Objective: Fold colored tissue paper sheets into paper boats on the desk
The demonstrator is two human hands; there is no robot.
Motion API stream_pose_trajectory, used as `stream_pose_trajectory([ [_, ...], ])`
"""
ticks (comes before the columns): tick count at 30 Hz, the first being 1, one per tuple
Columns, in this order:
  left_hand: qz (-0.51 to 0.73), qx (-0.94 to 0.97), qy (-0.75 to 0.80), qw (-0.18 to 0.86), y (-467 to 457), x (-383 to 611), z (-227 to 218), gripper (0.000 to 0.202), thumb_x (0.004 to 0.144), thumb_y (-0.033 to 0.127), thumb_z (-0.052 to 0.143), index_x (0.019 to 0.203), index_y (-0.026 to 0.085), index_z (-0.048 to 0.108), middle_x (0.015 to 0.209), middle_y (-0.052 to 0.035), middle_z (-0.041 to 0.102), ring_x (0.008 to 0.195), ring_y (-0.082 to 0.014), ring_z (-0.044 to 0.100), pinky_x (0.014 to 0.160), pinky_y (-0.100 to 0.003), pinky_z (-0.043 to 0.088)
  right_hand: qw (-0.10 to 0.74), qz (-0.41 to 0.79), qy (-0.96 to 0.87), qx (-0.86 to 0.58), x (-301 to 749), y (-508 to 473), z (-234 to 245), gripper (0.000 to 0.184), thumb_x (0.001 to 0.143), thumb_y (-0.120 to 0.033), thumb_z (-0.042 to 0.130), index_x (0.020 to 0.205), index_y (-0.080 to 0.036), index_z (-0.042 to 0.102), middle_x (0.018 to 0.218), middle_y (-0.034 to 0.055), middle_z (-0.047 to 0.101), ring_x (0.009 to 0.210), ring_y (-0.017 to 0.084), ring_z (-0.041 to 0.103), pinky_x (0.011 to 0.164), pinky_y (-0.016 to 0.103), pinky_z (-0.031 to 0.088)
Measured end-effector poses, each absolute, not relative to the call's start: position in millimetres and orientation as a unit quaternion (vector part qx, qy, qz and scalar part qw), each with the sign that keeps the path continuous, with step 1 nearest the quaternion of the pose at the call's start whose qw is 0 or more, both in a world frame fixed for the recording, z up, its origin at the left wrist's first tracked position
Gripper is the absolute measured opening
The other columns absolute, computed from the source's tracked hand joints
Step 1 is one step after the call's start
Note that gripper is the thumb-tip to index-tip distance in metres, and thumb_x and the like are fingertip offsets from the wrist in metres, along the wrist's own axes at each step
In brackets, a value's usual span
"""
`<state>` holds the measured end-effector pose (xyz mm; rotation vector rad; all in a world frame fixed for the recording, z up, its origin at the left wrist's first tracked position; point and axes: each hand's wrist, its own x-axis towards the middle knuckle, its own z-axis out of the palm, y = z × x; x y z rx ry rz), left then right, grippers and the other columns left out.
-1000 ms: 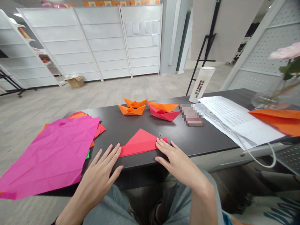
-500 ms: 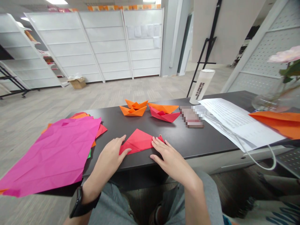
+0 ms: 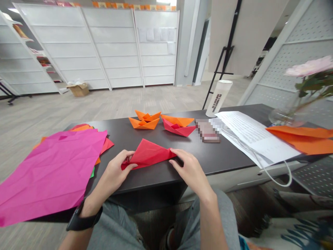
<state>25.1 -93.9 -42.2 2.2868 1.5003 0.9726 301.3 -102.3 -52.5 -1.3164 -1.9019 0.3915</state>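
A folded red sheet of paper [image 3: 147, 154], roughly triangular, lies near the front edge of the dark table [image 3: 122, 139]. My left hand [image 3: 120, 166] pinches its left corner, thumb in front and fingers behind. At the right corner, my right hand [image 3: 186, 166] grips the paper between thumb and fingers. Just beyond stand folded paper boats: orange ones [image 3: 144, 122] on the left, and a pink-red one [image 3: 178, 128] against another orange boat [image 3: 183, 121] on the right.
A stack of coloured sheets, a magenta sheet [image 3: 57, 173] on top, overhangs the table's left side. To the right are a blurred-out flat object [image 3: 208, 131], a white bottle [image 3: 219, 99], printed papers [image 3: 249, 133] with a white cable [image 3: 288, 170], folded orange paper [image 3: 304, 137] and a flower vase [image 3: 283, 114].
Both hands, earlier laid on the red paper, now grip its two ends. The paper has lifted slightly and bulges along its lower edge. The view has shifted a little to the right.
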Motion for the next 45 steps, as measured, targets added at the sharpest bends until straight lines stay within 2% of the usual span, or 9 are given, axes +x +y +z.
stream_pose_trajectory([
  [5, 0.299, 0.824, 0.468, 0.112, -98.6, 19.8, -40.7, 0.016, 0.089, 0.022, 0.049, 0.087, 0.022, 0.065, 0.093, -0.0041, 0.072, 0.092, -0.0207, 0.066, 0.084, -0.033, 0.052, 0.427, 0.144, -0.720, -0.528, 294.8, -96.7, -51.5, 0.025, 0.086, -0.013, 0.061, 0.108, -0.023, 0.067, 0.108, 0.0052, 0.071, 0.105, 0.024, 0.063, 0.094, 0.043, 0.048],
  [11, 0.306, 0.806, 0.487, 0.142, -97.2, 15.0, -47.2, 0.020, 0.092, 0.035, 0.050, 0.096, 0.023, 0.067, 0.099, -0.0044, 0.074, 0.092, -0.0217, 0.069, 0.082, -0.031, 0.055, 0.431, 0.152, -0.721, -0.521, 293.1, -99.4, -48.8, 0.011, 0.085, -0.023, 0.068, 0.096, -0.023, 0.066, 0.110, 0.0058, 0.066, 0.105, 0.024, 0.061, 0.094, 0.040, 0.047],
  [15, 0.326, 0.789, 0.498, 0.153, -94.8, 10.2, -51.5, 0.026, 0.094, 0.040, 0.051, 0.101, 0.022, 0.067, 0.101, -0.0054, 0.074, 0.094, -0.0229, 0.069, 0.084, -0.032, 0.055, 0.428, 0.192, -0.732, -0.494, 294.9, -101.6, -45.0, 0.013, 0.095, -0.026, 0.055, 0.090, -0.024, 0.067, 0.103, 0.0048, 0.067, 0.102, 0.021, 0.061, 0.093, 0.038, 0.047],
  [18, 0.326, 0.789, 0.497, 0.156, -94.9, 8.8, -51.6, 0.023, 0.094, 0.038, 0.051, 0.099, 0.022, 0.067, 0.099, -0.0037, 0.074, 0.093, -0.0214, 0.069, 0.084, -0.030, 0.054, 0.443, 0.210, -0.723, -0.487, 296.9, -102.4, -44.2, 0.014, 0.093, -0.022, 0.055, 0.102, -0.023, 0.066, 0.110, 0.0051, 0.065, 0.105, 0.020, 0.061, 0.095, 0.035, 0.047],
  [22, 0.328, 0.789, 0.498, 0.148, -95.5, 9.2, -50.9, 0.022, 0.093, 0.038, 0.052, 0.096, 0.023, 0.067, 0.096, -0.0027, 0.074, 0.090, -0.0204, 0.069, 0.081, -0.029, 0.054, 0.416, 0.234, -0.734, -0.484, 299.2, -104.6, -46.1, 0.038, 0.083, -0.024, 0.067, 0.121, -0.024, 0.059, 0.123, 0.0069, 0.062, 0.109, 0.022, 0.061, 0.095, 0.036, 0.049],
  [27, 0.330, 0.789, 0.497, 0.149, -95.3, 9.0, -51.7, 0.023, 0.093, 0.038, 0.051, 0.093, 0.022, 0.066, 0.093, -0.0049, 0.073, 0.089, -0.0216, 0.069, 0.081, -0.031, 0.055, 0.390, 0.240, -0.723, -0.517, 297.8, -102.5, -52.0, 0.045, 0.083, -0.019, 0.062, 0.127, -0.025, 0.056, 0.115, 0.0050, 0.067, 0.105, 0.021, 0.062, 0.093, 0.037, 0.049],
  [36, 0.331, 0.788, 0.495, 0.157, -95.8, 10.1, -50.7, 0.022, 0.093, 0.038, 0.052, 0.093, 0.021, 0.066, 0.091, -0.0041, 0.073, 0.087, -0.0207, 0.068, 0.079, -0.029, 0.055, 0.439, 0.239, -0.689, -0.524, 294.5, -99.7, -50.7, 0.011, 0.079, -0.012, 0.057, 0.079, -0.022, 0.056, 0.081, -0.0013, 0.065, 0.072, 0.016, 0.059, 0.068, 0.027, 0.045],
  [42, 0.318, 0.797, 0.488, 0.159, -98.9, 12.1, -47.3, 0.020, 0.091, 0.038, 0.056, 0.097, 0.021, 0.066, 0.096, -0.0040, 0.073, 0.089, -0.0201, 0.068, 0.080, -0.029, 0.054, 0.438, 0.248, -0.721, -0.476, 295.2, -102.3, -47.3, 0.017, 0.077, -0.006, 0.050, 0.073, -0.022, 0.050, 0.088, 0.0003, 0.064, 0.072, 0.014, 0.057, 0.066, 0.026, 0.044],
  [45, 0.326, 0.791, 0.501, 0.133, -99.3, 12.5, -50.1, 0.024, 0.090, 0.041, 0.058, 0.100, 0.021, 0.065, 0.096, -0.0048, 0.072, 0.087, -0.0207, 0.068, 0.079, -0.030, 0.054, 0.442, 0.278, -0.704, -0.480, 296.0, -102.1, -49.1, 0.014, 0.081, -0.011, 0.055, 0.089, -0.022, 0.058, 0.088, -0.0002, 0.065, 0.074, 0.014, 0.060, 0.065, 0.025, 0.045],
])
